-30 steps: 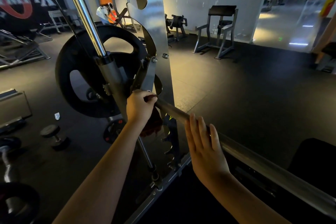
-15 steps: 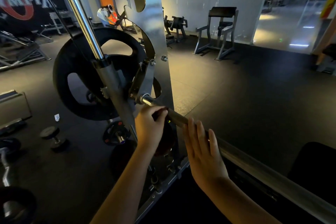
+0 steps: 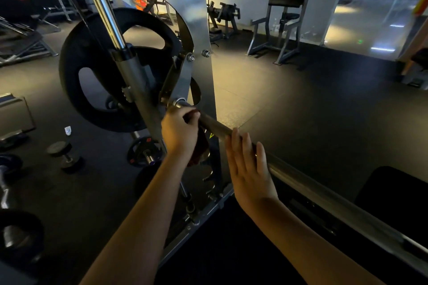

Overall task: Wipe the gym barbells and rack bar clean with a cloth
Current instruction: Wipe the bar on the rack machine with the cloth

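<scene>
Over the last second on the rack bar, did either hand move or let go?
The left hand, gripping the cloth round the bar, slid back from the end collar toward the person, then returned close to it. Nothing was let go. The right hand stayed flat on the bar, fingers straight.

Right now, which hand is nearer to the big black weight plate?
Left. The left hand grips the cloth on the bar close to the weight plate; the right hand rests flat on the bar farther along, away from it.
</scene>
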